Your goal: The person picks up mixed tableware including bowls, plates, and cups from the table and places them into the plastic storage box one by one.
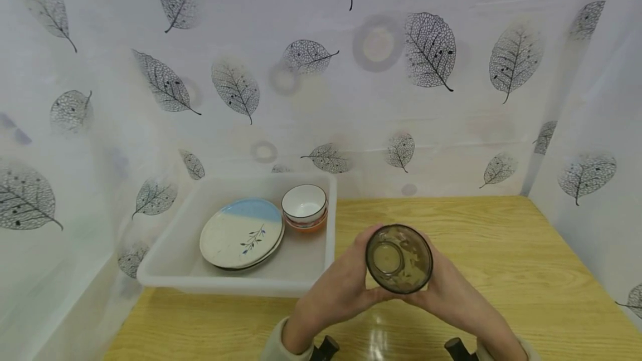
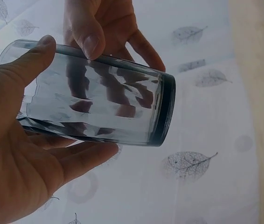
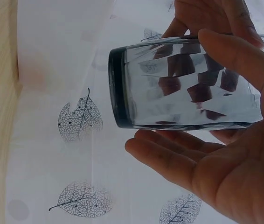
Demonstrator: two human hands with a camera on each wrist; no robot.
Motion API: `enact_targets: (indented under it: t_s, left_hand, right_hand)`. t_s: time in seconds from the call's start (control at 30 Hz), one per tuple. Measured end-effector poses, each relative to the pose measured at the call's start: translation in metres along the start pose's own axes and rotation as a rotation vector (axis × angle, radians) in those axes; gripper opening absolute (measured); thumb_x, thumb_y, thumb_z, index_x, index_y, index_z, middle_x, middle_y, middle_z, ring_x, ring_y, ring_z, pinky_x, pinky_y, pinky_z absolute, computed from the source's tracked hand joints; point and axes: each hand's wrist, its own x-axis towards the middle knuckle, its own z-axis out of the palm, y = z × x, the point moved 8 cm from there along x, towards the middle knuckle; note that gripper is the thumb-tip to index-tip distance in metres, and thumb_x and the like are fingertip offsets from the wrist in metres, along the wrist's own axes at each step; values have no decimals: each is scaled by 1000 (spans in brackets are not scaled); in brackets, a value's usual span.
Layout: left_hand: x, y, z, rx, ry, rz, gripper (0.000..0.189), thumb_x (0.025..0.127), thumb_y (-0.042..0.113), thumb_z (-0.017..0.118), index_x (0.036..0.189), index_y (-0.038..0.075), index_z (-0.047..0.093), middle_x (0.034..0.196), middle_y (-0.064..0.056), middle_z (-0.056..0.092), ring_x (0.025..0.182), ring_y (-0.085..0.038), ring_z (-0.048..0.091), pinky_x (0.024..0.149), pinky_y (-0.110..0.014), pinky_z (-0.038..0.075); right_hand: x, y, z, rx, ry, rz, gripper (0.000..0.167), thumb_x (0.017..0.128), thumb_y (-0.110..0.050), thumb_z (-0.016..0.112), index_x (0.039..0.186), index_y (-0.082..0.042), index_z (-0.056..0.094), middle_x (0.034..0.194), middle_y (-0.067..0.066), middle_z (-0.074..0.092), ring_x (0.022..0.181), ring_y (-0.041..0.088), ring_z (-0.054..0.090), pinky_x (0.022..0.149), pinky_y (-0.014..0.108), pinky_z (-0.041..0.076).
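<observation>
A tinted, faceted drinking glass [image 1: 399, 259] is held up between both hands above the wooden table, its round mouth facing the head camera. My left hand [image 1: 343, 283] grips it from the left side, and my right hand [image 1: 448, 288] from the right. In the left wrist view the glass [image 2: 104, 98] lies between the left thumb [image 2: 34, 60] and the fingers below it. The right wrist view has the glass's thick dark base [image 3: 118, 88] pointing left, with the right thumb [image 3: 230, 53] along one side and the fingers curving under the other.
A white plastic bin [image 1: 241, 283] stands at the left on the wooden table [image 1: 481, 238]. Inside it are stacked plates [image 1: 236, 233] with a blue edge and a leaf sprig, and stacked bowls [image 1: 304, 203]. A leaf-print curtain [image 1: 301, 110] hangs behind and at both sides.
</observation>
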Motion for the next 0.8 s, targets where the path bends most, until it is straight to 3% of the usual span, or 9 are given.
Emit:
enact_targets:
  t_s: [0.1,0.3,0.5,0.67,0.8]
  left_hand:
    - [-1,1,-4,-8,-1,-10,108,75,21,88,150,-3,13,145,-15,45,132,-26,49,114,-34,36]
    - [-2,0,-12,-5,23,-19,109,75,18,88,150,-2,12,145,-15,44,132,-25,48,113,-36,37]
    - [-3,-2,-20,-8,52,-29,109,73,15,89,149,-3,14,143,-15,46,129,-26,51,110,-36,40]
    - [-5,-4,-28,-15,77,-40,109,71,12,90,150,-1,15,142,-15,47,129,-27,51,111,-37,40]
    - [-7,-5,-37,0,106,-32,111,70,14,91,150,-2,16,143,-14,46,129,-27,51,111,-37,39]
  right_hand:
    - [1,2,3,43,-29,8,91,78,-25,86,152,-22,33,144,5,50,130,26,49,98,35,49]
    - [4,4,8,18,-68,6,84,83,-30,82,151,-28,33,146,0,48,132,22,47,98,40,49]
    - [5,6,12,47,-87,-1,82,87,-32,78,153,-29,29,148,1,46,131,25,48,91,37,53]
    - [7,12,17,119,-108,45,87,87,-29,78,155,-28,24,153,8,39,135,36,42,88,49,55]
    - [8,16,21,141,-119,95,87,87,-28,78,155,-27,23,152,12,39,130,41,47,89,54,53]
